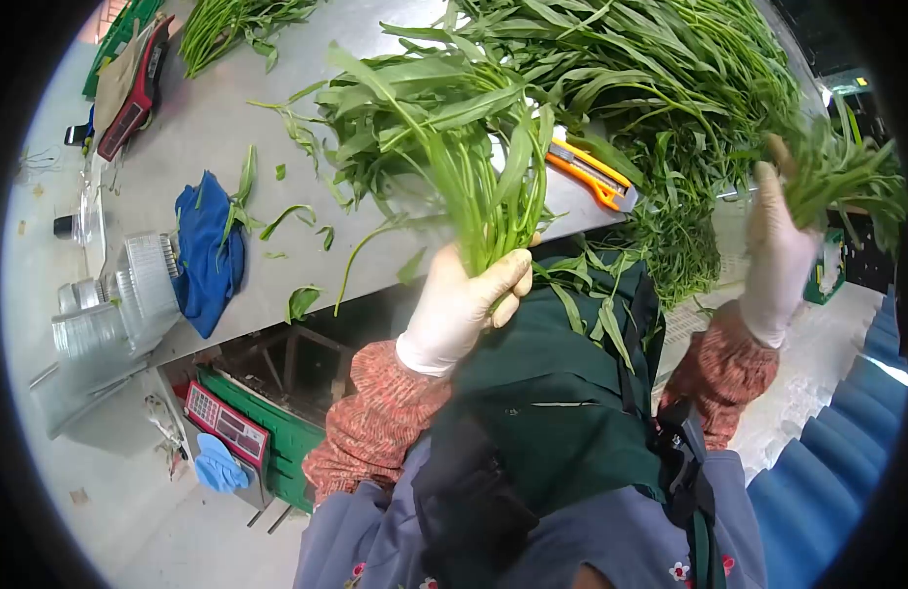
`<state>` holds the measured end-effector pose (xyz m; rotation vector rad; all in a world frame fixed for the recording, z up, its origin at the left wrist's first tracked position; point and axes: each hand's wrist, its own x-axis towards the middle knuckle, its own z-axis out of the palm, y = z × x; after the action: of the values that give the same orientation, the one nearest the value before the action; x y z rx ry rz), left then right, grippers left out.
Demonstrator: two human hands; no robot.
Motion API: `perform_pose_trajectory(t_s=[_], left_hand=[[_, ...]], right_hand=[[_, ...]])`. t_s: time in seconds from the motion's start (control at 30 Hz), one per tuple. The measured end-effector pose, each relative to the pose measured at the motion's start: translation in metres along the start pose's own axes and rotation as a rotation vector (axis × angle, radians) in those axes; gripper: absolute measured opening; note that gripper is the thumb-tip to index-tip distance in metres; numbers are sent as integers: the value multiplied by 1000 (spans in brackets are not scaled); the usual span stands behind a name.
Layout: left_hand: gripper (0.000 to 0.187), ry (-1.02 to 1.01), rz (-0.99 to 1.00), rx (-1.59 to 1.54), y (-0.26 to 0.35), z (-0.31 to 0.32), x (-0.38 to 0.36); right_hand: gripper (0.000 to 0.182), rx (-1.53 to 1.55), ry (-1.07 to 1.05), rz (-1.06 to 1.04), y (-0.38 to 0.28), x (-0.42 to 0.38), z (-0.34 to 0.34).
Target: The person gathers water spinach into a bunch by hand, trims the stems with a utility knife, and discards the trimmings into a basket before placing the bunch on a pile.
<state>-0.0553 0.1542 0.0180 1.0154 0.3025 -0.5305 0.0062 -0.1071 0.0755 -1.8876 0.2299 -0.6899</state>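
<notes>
At the near edge of the bare grey metal desk, head view, the items are as follows.

Left hand, white-gloved: fingers wrapped round the lower stems of a loose bunch of long-leaved green stalks, tops leaning forward over the desk. Risk: one or two outer stalks splay from the bunch; a slack grip could let them slide out.

Right hand, white-gloved, blurred: raised off to the right, clear of the desk, against a smaller blurred tuft of greens. Whether the fingers pinch it or are spread, cannot tell. Risk: with no desk beneath, a weak hold could drop the tuft to the pale floor.

Orange-handled cutter: near the desk edge, leaves close about it; blade state not discernible. Risk: a sleeve or trailing stalk could knock it off, or a glove could meet an exposed blade.

Large heap of long green leaves: far right of the desk, part spilling over the edge. Risk: its own weight, or one tug, could bring more down.

Loose sprigs: several, on the dark green apron. Risk: shed by any body turn.

Crumpled dark-blue cloth: left, among scraps; these could cling to it.
</notes>
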Motion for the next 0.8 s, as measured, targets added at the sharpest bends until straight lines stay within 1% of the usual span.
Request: perform_pose_trajectory(t_s=[0.03,0.1,0.13,0.2,0.23,0.3,0.4,0.43,0.47,0.5,0.53,0.57,0.63,0.67,0.7,0.73,0.77,0.8], left_hand=[[27,15,-5,28,-2,3,0],[25,47,-9,90,-2,8,1],[23,54,26,157,-5,7,0],[20,71,99,284,-14,2,-1],[14,133,118,302,-19,3,0],[12,145,103,222,-11,6,-1],[12,112,55,191,-13,0,1],[14,109,48,185,-12,2,2],[15,105,41,180,-11,3,3],[18,83,30,209,-10,1,3],[20,60,11,170,-9,-1,3],[21,36,-8,133,-8,-3,2],[23,-26,-18,55,-6,-8,2],[24,-61,-9,12,-6,-12,3],[25,-95,1,-31,-7,-16,4],[27,-135,-2,-88,-9,-19,5],[29,-177,-7,-143,-12,-21,7],[30,-220,-14,-199,-14,-22,9]], right_hand=[[33,79,-135,87,-13,-16,11],[30,98,-533,320,-33,-46,32],[29,123,-706,393,-38,-58,45],[32,239,-958,461,-28,-79,72],[32,238,-956,369,-16,-89,85],[28,150,-994,352,-13,-92,91],[22,369,-850,341,-8,-100,85],[18,301,-776,291,-9,-93,82],[16,250,-682,169,-6,-82,79],[16,265,-644,334,-17,-66,66],[15,263,-403,309,-12,-59,63],[16,170,-258,303,-12,-44,52],[22,181,-21,311,-3,-15,21],[23,143,84,264,3,1,6],[25,111,79,200,22,15,-21],[29,-95,148,178,27,26,-35],[30,-176,165,198,37,33,-52],[31,-260,184,217,33,32,-55]])
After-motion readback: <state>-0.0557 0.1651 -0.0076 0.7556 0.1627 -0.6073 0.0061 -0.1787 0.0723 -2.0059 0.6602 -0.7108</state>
